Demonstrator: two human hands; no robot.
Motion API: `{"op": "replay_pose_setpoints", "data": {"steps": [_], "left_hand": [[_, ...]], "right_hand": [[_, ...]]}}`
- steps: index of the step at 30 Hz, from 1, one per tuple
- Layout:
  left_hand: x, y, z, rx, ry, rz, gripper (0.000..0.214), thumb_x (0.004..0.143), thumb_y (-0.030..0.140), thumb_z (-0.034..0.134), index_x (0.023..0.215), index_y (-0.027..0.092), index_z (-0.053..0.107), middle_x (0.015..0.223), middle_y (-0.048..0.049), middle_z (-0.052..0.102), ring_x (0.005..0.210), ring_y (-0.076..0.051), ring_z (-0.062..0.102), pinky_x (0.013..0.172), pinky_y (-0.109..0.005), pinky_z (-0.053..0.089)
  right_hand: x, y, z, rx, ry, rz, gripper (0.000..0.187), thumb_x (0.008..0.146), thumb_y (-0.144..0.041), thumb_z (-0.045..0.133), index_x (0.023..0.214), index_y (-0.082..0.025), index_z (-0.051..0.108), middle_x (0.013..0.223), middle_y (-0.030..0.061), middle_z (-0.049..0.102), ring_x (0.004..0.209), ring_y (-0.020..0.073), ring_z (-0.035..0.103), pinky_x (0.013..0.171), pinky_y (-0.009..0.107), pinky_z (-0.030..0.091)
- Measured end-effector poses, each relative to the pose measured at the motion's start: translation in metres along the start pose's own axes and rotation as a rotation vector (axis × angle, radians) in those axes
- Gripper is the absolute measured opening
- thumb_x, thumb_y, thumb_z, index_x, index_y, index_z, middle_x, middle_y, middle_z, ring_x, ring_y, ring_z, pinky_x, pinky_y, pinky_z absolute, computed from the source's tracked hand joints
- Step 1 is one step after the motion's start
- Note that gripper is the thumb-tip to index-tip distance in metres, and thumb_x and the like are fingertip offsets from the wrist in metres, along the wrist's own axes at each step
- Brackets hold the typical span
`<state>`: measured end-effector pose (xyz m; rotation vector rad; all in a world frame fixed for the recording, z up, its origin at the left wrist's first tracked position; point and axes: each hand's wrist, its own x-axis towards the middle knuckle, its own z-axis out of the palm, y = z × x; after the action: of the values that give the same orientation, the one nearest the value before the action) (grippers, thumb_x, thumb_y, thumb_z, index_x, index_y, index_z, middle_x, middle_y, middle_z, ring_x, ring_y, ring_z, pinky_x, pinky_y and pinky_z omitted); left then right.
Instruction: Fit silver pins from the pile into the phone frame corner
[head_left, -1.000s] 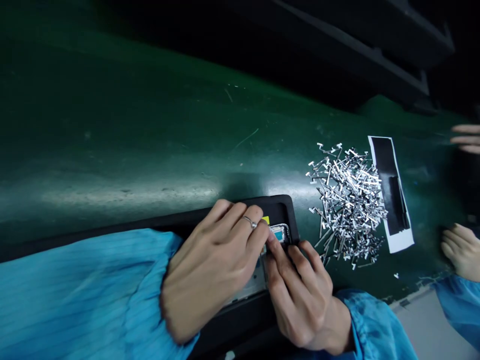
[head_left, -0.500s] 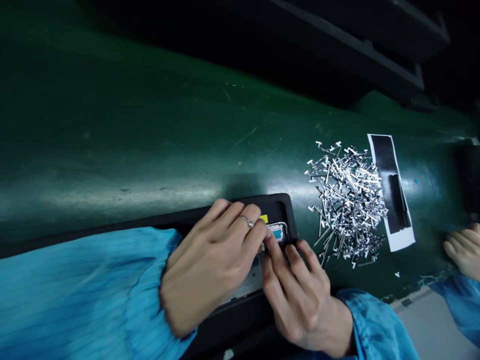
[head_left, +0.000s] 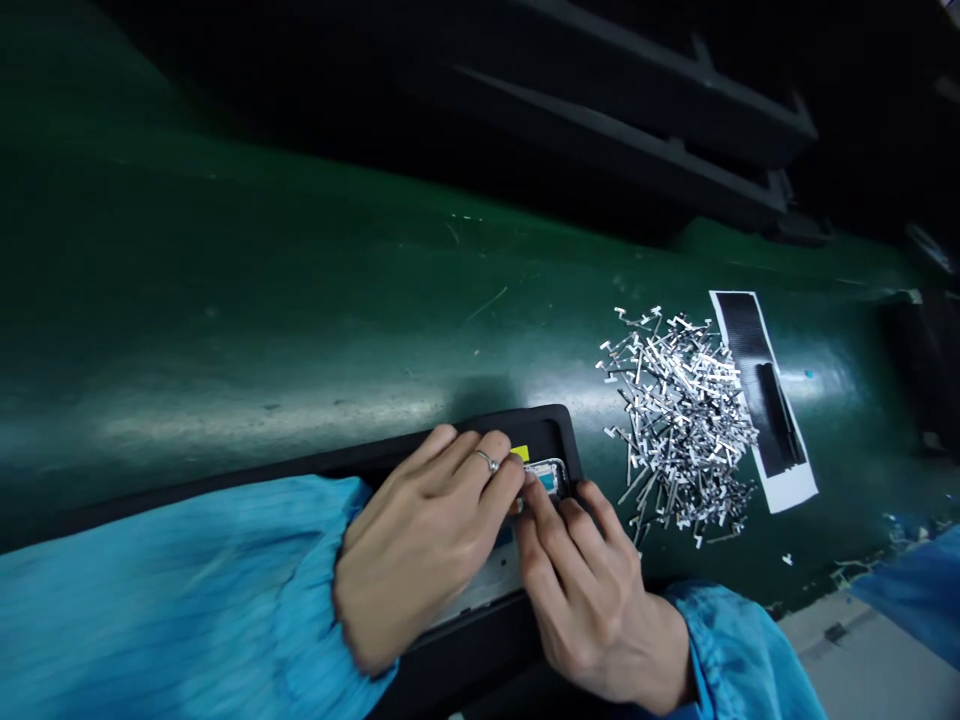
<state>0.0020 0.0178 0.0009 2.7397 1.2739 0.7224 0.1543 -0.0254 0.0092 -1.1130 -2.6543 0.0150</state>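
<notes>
A black tray lies at the near edge of the green belt and holds a silver phone frame with a blue and yellow corner part. My left hand, ring on one finger, rests curled over the frame and presses it down. My right hand is beside it, its fingertips pinched at the frame's top corner. Whether a small piece sits between those fingertips is hidden.
A heap of several small silver metal strips lies on the green belt to the right of the tray. Beyond the heap sits a white-edged black sheet. A co-worker's blue sleeve shows at the right edge. Dark rails run along the back.
The co-worker's hands at the right edge have pulled out of sight, leaving only a sleeve. My view has shifted slightly. My own hands stay on the frame's corner.
</notes>
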Motion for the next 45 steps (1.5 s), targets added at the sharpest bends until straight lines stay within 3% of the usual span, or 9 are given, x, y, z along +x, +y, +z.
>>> {"op": "replay_pose_setpoints", "data": {"steps": [4, 9, 17, 23, 29, 34, 40, 45], "left_hand": [[0.0, 0.003, 0.0, 0.019, 0.05, 0.014, 0.037, 0.085, 0.003, 0.019, 0.081, 0.008, 0.056, 0.079, -0.0081, 0.055, 0.074, -0.019, 0.05, 0.077, -0.034, 0.038], [0.002, 0.002, -0.005, 0.002, 0.054, 0.079, 0.04, 0.085, 0.002, 0.019, 0.077, 0.008, 0.057, 0.072, -0.0073, 0.056, 0.069, -0.02, 0.05, 0.073, -0.035, 0.037], [0.005, 0.0, -0.004, 0.065, 0.174, 0.181, 0.038, 0.082, -0.001, 0.023, 0.07, 0.006, 0.059, 0.067, -0.0083, 0.055, 0.064, -0.019, 0.047, 0.071, -0.036, 0.037], [0.003, 0.0, -0.004, 0.017, 0.143, 0.111, 0.036, 0.082, 0.002, 0.026, 0.068, 0.008, 0.059, 0.069, -0.0076, 0.055, 0.067, -0.019, 0.048, 0.069, -0.035, 0.039], [-0.008, -0.002, 0.001, -0.135, 0.06, -0.044, 0.031, 0.084, 0.004, 0.027, 0.08, 0.01, 0.057, 0.08, -0.0067, 0.056, 0.075, -0.017, 0.05, 0.076, -0.034, 0.039], [-0.011, -0.002, 0.0, -0.14, 0.057, -0.059, 0.032, 0.083, 0.004, 0.026, 0.082, 0.011, 0.057, 0.081, -0.0068, 0.057, 0.077, -0.018, 0.052, 0.076, -0.034, 0.041], [-0.009, 0.0, -0.001, -0.093, 0.073, -0.049, 0.03, 0.082, 0.003, 0.028, 0.079, 0.011, 0.058, 0.078, -0.0065, 0.058, 0.074, -0.017, 0.053, 0.077, -0.034, 0.042], [-0.009, 0.0, -0.002, -0.119, 0.053, -0.088, 0.03, 0.082, 0.004, 0.028, 0.077, 0.012, 0.057, 0.08, -0.0069, 0.056, 0.074, -0.018, 0.051, 0.072, -0.036, 0.042]], "right_hand": [[0.004, -0.003, -0.004, -0.039, -0.02, 0.043, 0.032, 0.079, -0.007, 0.032, 0.102, -0.002, 0.053, 0.109, 0.0194, 0.054, 0.087, 0.0232, 0.054, 0.087, 0.042, 0.038], [0.003, -0.003, 0.003, -0.012, 0.075, 0.032, 0.032, 0.077, -0.007, 0.032, 0.099, -0.001, 0.055, 0.104, 0.0202, 0.056, 0.082, 0.0227, 0.054, 0.086, 0.042, 0.038], [0.003, -0.002, 0.005, -0.047, 0.133, 0.048, 0.032, 0.076, -0.005, 0.03, 0.094, -0.002, 0.057, 0.103, 0.0193, 0.057, 0.083, 0.0228, 0.054, 0.084, 0.041, 0.038], [0.003, -0.004, 0.004, -0.06, 0.101, 0.044, 0.032, 0.077, -0.004, 0.03, 0.097, -0.001, 0.055, 0.104, 0.0199, 0.057, 0.084, 0.0226, 0.054, 0.085, 0.042, 0.038], [0.001, -0.001, 0.004, 0.021, 0.128, 0.059, 0.031, 0.076, -0.004, 0.032, 0.095, -0.001, 0.056, 0.106, 0.0209, 0.056, 0.082, 0.0225, 0.055, 0.081, 0.04, 0.04], [0.002, -0.002, 0.003, -0.029, 0.058, 0.027, 0.032, 0.076, -0.005, 0.031, 0.099, 0.001, 0.054, 0.105, 0.0222, 0.056, 0.081, 0.0228, 0.055, 0.082, 0.041, 0.039], [-0.001, 0.001, 0.003, 0.095, 0.126, 0.056, 0.03, 0.076, -0.005, 0.032, 0.095, 0.0, 0.054, 0.106, 0.0232, 0.055, 0.087, 0.0237, 0.055, 0.083, 0.041, 0.039], [-0.001, 0.002, 0.003, 0.093, 0.11, 0.048, 0.03, 0.076, -0.004, 0.031, 0.095, 0.001, 0.054, 0.107, 0.0239, 0.054, 0.089, 0.0248, 0.055, 0.08, 0.04, 0.041]]}}
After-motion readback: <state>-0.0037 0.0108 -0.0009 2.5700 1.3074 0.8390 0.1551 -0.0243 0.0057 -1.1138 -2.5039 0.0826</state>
